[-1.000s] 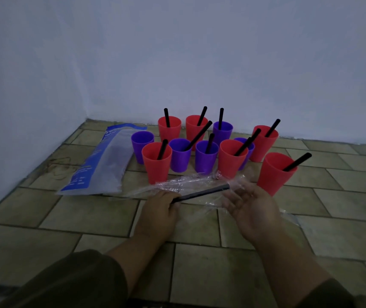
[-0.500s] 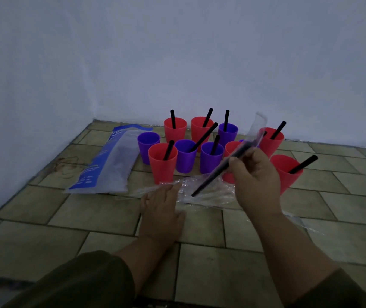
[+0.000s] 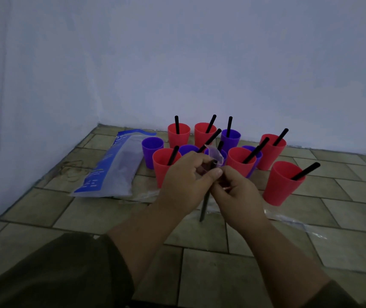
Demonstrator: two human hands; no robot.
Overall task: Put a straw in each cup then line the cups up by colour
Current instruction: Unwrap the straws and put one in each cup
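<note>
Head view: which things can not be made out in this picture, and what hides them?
- Wrapped straw, head view: its middle is hidden by the left hand and right hand that hold it.
- Purple cup, head view: lower wall is behind the left hand.
- Blue bag, head view: print is too small and dim to read.

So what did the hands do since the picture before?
The right hand lifted the wrapped straw off the floor and turned it upright. The left hand left the floor and now pinches the wrapper at its top. The cups and blue bag stayed put.
</note>
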